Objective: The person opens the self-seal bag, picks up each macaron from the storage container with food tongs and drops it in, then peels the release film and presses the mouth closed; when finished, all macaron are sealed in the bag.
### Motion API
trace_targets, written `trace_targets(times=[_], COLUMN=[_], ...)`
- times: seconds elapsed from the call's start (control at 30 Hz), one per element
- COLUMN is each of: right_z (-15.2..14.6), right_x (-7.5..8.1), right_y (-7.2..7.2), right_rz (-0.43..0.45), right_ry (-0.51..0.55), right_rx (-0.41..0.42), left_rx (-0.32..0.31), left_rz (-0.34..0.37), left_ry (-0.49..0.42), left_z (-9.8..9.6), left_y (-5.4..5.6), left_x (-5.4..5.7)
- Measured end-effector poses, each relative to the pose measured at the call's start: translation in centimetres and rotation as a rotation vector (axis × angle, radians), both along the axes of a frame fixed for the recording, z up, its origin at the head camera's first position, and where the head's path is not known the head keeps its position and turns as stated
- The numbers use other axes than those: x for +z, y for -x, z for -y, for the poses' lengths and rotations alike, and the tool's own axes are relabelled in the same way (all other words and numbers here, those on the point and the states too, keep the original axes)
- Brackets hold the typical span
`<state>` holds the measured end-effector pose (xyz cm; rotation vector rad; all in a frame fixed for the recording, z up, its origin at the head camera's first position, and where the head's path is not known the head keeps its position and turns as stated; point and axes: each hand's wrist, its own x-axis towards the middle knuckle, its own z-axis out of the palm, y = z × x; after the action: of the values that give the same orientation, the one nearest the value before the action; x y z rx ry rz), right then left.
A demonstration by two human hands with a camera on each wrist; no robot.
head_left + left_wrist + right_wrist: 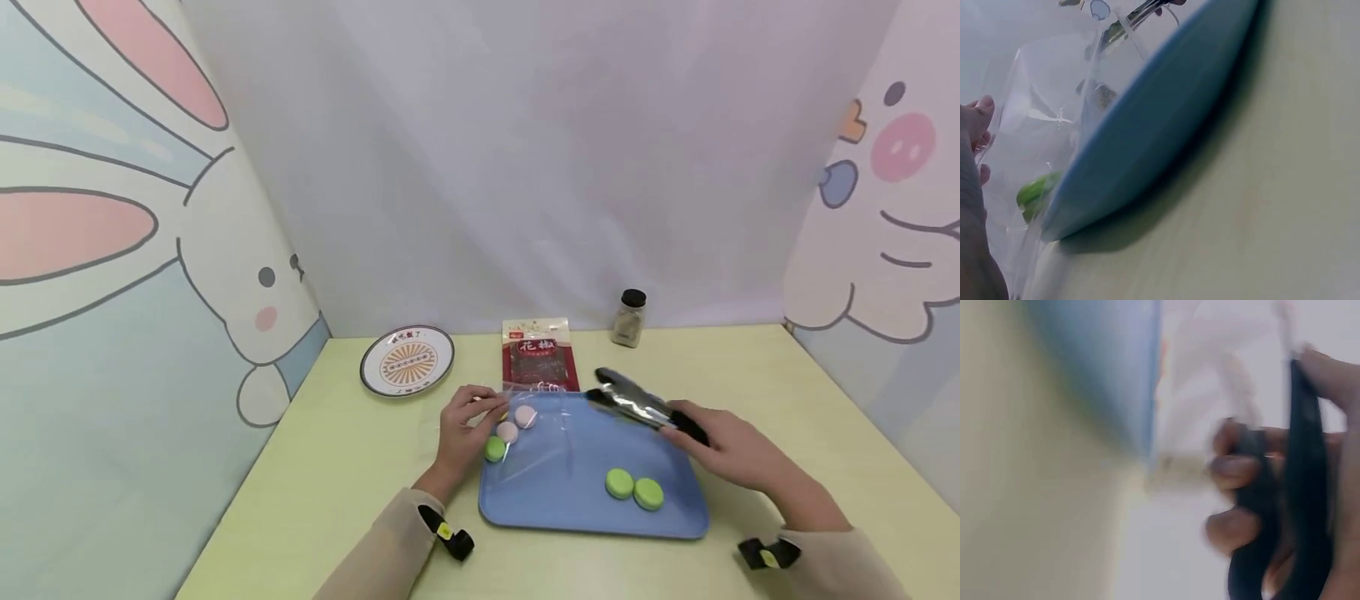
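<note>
Tongs (641, 405) are lying in the right hand's grip (720, 443), fingers curling around the handles, long axis running from four toward ten o'clock above the blue tray (555, 504). Two green macarons (619, 483) are sitting at six o'clock from them, nearer that hand. At nine o'clock, the left hand's grip (465, 427) is pinching a clear bag (1041, 125), whose film is blocking that side. Beyond the tray, a packet (538, 360) is lying at eleven o'clock.

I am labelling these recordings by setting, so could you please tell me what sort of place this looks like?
Probably a small staged booth rather than a real kitchen: a plain backdrop stands behind the table, and cartoon walls flank it on both sides.
</note>
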<state>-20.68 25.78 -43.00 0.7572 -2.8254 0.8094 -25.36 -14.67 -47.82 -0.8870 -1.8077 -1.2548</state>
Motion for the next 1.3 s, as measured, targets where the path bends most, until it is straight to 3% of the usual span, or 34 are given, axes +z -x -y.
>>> trace_targets(times=[0.07,0.17,0.3,0.43,0.67,0.93,1.3], right_z=[-2.4,-5.0,-6.4,-5.8,-5.7,-5.7,-6.2], right_x=[-1.3,-2.8,-3.9,-4.1,-4.0,-4.0,-3.9], right_y=[-1.2,-2.3,-2.7,-2.3,-2.7,-2.6,-2.6], right_rz=[-0.052,-0.113,-0.101,-0.065,-0.064,-0.032,-0.019], right_ry=[0.047,0.06,0.02,0.006,-0.02,-0.032,-0.023], right_rx=[-0.064,-0.117,-0.092,-0.045,-0.083,-0.103,-0.105], left_rx=[-0.001,0.001,0.003,0.011,-0.033,-0.027,-0.039], left_rz=[0.009,0.037,0.092,0.08,0.051,0.006,0.006], left_ry=[0.002,0.002,-0.003,-0.002,-0.021,-0.001,0.003], left_z=[0.0,0.1,0.2,0.6,-0.1,-0.1,-0.5], left_y=[0.4,0.4,0.4,0.2,-1.0,-0.2,-0.8], left_x=[-0.8,-0.9,-0.9,-0.3,1.4,1.3,2.1])
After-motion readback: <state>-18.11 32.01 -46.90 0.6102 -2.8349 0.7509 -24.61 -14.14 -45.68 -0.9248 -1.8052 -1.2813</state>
